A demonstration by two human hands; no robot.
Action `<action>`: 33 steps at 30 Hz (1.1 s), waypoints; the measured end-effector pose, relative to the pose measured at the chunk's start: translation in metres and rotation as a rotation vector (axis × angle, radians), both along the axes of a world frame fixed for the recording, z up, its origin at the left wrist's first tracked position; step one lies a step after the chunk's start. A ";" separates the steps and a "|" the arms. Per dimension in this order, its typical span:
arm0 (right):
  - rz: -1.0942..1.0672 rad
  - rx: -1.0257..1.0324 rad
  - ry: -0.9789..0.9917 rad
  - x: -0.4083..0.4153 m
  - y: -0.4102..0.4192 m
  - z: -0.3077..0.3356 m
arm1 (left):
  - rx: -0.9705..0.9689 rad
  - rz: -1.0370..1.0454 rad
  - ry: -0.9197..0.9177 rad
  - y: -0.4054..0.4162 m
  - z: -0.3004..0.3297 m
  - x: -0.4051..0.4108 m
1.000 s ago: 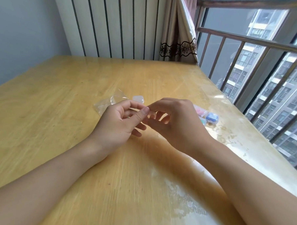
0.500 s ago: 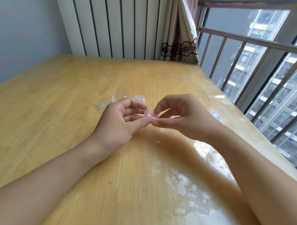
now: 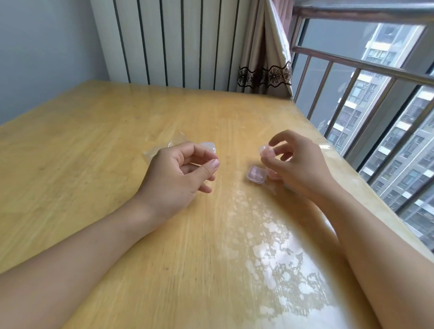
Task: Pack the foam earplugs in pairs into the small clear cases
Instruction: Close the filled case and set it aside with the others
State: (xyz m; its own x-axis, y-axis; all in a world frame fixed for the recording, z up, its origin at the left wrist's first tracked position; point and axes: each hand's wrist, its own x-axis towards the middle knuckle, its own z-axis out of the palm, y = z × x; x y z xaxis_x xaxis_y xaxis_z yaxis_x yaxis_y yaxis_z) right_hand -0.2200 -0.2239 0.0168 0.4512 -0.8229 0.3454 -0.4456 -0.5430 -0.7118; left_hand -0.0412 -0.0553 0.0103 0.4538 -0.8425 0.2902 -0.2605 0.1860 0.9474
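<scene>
A: Your hands have parted since half a second ago. Then they met at the middle over one small case; now your left hand (image 3: 181,170) rests alone on the table (image 3: 87,158), fingers loosely curled, holding nothing I can see.

B: And what lies by it?

A: Just behind it, a crumpled clear bag (image 3: 162,147) and one empty clear case (image 3: 209,146). Your left is nearer those.

B: The right?

A: Your right hand (image 3: 295,165) pinches a pink-tinted filled case (image 3: 267,151) between thumb and forefinger, held above the table. Directly below and left of that grip lies one closed case (image 3: 256,174) with pink inside; a second pink one (image 3: 272,175) sits touching it, half hidden under your fingers.

B: So the count?

A: Four cases visible, one bag. Loose earplugs: none that I can make out.
</scene>
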 end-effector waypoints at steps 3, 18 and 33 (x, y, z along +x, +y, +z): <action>0.007 -0.014 0.049 0.002 -0.003 -0.003 | -0.011 0.030 -0.021 0.000 0.000 0.003; -0.013 -0.317 0.184 0.029 0.027 0.008 | -0.196 0.271 -0.076 0.000 0.009 0.012; 0.269 -0.253 0.564 0.117 0.013 0.017 | 0.020 0.346 -0.159 -0.006 -0.004 0.037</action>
